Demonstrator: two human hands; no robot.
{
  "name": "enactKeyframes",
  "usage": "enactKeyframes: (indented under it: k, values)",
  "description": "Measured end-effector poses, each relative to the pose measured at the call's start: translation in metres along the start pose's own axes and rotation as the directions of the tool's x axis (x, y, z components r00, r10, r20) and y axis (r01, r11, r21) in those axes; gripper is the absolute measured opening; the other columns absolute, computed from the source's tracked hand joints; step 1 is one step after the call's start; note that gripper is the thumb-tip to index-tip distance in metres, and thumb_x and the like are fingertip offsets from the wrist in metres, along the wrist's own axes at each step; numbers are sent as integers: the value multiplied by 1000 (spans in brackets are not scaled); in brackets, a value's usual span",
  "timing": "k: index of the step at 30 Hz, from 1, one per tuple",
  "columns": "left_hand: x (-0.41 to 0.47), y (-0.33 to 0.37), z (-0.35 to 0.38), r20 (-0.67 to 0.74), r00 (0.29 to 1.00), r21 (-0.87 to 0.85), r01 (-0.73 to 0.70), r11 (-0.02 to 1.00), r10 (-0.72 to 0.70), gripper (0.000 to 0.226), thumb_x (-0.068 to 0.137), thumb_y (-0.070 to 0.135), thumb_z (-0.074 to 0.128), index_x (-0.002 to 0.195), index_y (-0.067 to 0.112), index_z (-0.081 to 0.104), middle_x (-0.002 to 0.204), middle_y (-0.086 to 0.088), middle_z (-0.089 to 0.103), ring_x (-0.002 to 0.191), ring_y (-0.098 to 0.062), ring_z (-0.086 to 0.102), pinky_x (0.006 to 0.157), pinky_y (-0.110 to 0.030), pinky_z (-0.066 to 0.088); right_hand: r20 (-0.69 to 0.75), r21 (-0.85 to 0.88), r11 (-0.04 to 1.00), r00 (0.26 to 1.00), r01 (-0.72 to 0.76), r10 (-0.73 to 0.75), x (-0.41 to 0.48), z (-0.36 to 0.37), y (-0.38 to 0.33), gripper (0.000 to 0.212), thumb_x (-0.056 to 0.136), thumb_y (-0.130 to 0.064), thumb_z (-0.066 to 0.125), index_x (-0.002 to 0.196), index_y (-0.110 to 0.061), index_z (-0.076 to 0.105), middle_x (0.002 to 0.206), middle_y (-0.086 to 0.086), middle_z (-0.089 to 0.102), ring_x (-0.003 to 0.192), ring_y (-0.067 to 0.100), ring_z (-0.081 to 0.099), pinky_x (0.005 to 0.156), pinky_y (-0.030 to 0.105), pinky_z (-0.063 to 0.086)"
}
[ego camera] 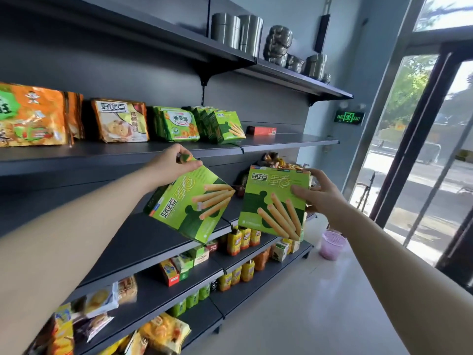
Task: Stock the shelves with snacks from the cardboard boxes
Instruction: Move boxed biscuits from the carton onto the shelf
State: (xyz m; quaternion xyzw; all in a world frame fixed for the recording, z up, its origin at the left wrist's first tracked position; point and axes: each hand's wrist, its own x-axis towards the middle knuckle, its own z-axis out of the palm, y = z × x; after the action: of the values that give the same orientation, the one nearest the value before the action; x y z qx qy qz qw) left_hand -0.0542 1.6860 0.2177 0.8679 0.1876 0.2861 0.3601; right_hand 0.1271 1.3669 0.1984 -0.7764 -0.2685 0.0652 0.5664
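Left hand (pixel 171 162): clenched on the top corner of a green biscuit-stick box (pixel 189 201), held tilted in the air in front of the front edge of the second shelf (pixel 128 152), touching no shelf.

Right hand (pixel 317 194): fingers spread over the right edge of a second green biscuit-stick box (pixel 273 203), grasping it nearly upright, in the air just right of the first box and apart from it.

Second shelf, left end to right end: orange snack bags (pixel 33 115); a cookie bag (pixel 121 124); green noodle packs (pixel 179 125); a row of matching green boxes (pixel 222 125) standing near the shelf's middle joint; a red box (pixel 261 130) lying flat alone towards the back edge of the right section.

Top shelf (pixel 294 78): steel canisters (pixel 238 30) and steel pots (pixel 316 65) along the right half.

Lower shelves (pixel 153 242): yellow drink cartons (pixel 242 239), small boxes, green cartons and bagged snacks near the front edges.

Floor: a pink bucket (pixel 331 244) beyond the right end of the shelving, beside the window
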Motion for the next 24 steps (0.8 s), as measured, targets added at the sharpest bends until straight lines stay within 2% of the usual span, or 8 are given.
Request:
enactKeyframes:
  k: [3, 7, 11, 13, 16, 18, 21, 24]
  values:
    - [42, 17, 53, -16, 1000, -32, 25, 999, -25, 46, 84, 48, 71, 115, 17, 55, 116, -2, 54, 104, -20, 52, 85, -36, 42, 4, 6, 1000, 1000, -4, 4, 52, -41, 21, 60, 83, -22, 80, 134, -34, 50, 100, 11, 75, 95, 38, 72, 86, 59, 57]
    - [91, 39, 113, -29, 999, -36, 45, 998, -46, 46, 81, 49, 74, 113, 22, 54, 115, -1, 53, 104, -20, 53, 86, -36, 43, 10, 22, 1000, 1000, -21, 20, 122, -89, 45, 56, 83, -21, 80, 129, -35, 52, 105, 13, 73, 92, 34, 73, 86, 53, 59]
    - [142, 58, 158, -51, 997, -33, 55, 998, -57, 53, 75, 50, 80, 114, 26, 54, 121, 1, 57, 111, -18, 55, 95, -40, 47, -2, 49, 999, 1000, -16, 16, 185, -119, 68, 47, 84, -21, 79, 118, -39, 53, 102, 11, 72, 79, 24, 72, 83, 48, 60]
    - [171, 65, 175, -61, 996, -1, 61, 998, -61, 57, 74, 51, 80, 118, 25, 56, 122, 3, 58, 114, -16, 54, 97, -38, 47, -13, 64, 998, 1000, 0, 1, 219, -130, 78, 47, 85, -20, 79, 121, -36, 53, 97, 9, 72, 76, 21, 71, 81, 46, 61]
    - [218, 71, 196, -94, 995, 58, 44, 997, -39, 62, 76, 57, 76, 125, 23, 61, 123, 3, 61, 116, -17, 57, 98, -35, 46, -27, 68, 997, 999, 42, -40, 273, -140, 87, 50, 87, -22, 78, 127, -33, 52, 88, 2, 70, 57, 8, 66, 55, 28, 56]
    - [253, 73, 207, -108, 994, 96, 9, 995, 1, 57, 82, 57, 71, 125, 21, 64, 123, 1, 63, 118, -19, 58, 100, -36, 46, -34, 91, 993, 996, 82, -79, 315, -145, 90, 51, 87, -21, 77, 130, -32, 51, 91, 3, 71, 57, 6, 66, 49, 22, 51]
    - [311, 79, 221, -104, 994, 129, -30, 991, 43, 47, 89, 56, 63, 114, 16, 68, 109, 0, 62, 105, -21, 58, 92, -36, 44, -32, 129, 980, 988, 155, -152, 385, -148, 85, 52, 87, -22, 77, 130, -33, 50, 98, 4, 73, 74, 15, 68, 58, 24, 56]
    - [371, 86, 226, -99, 994, 170, -34, 985, 51, 47, 88, 61, 57, 81, 15, 60, 78, -3, 44, 76, -18, 43, 69, -32, 29, -56, 173, 962, 977, 212, -205, 456, -143, 80, 52, 87, -25, 77, 129, -34, 49, 98, 3, 72, 80, 16, 71, 64, 27, 58]
